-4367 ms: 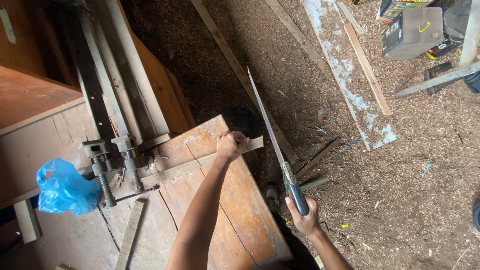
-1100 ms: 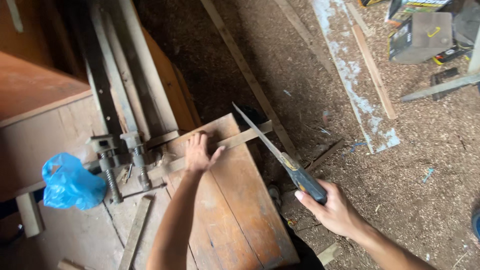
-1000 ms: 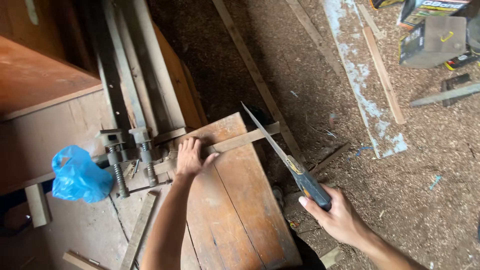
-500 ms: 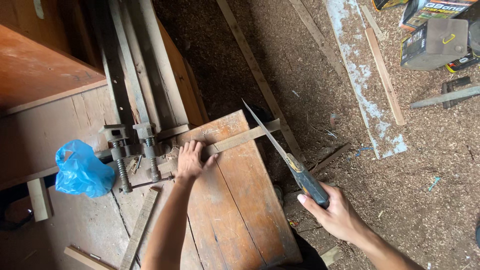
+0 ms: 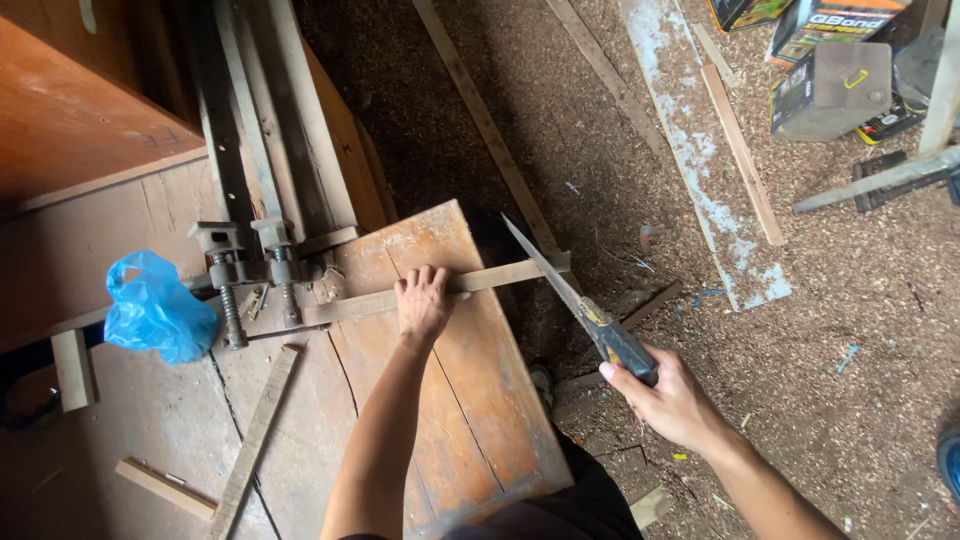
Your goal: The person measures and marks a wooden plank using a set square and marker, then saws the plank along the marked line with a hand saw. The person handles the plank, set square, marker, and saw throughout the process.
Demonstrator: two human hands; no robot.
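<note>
The left hand lies flat with fingers spread on a thin wooden strip, pinning it across the worn brown tabletop so that the strip's far end juts past the right edge. The right hand has its grip closed tight around the dark handle of a handsaw, and the blade slants up and left until it meets the overhanging end of the strip, just beyond the tabletop edge. Whether the teeth already sit in a kerf is hard to tell from this angle, but the step looks like the cut itself, or its very start. Judging from this pose, the next stroke calls for firm downward pressure from the left hand and a straight draw of the blade close to the edge. Two metal bar clamps and a blue plastic bag lie to the left; sawdust covers the floor.
</note>
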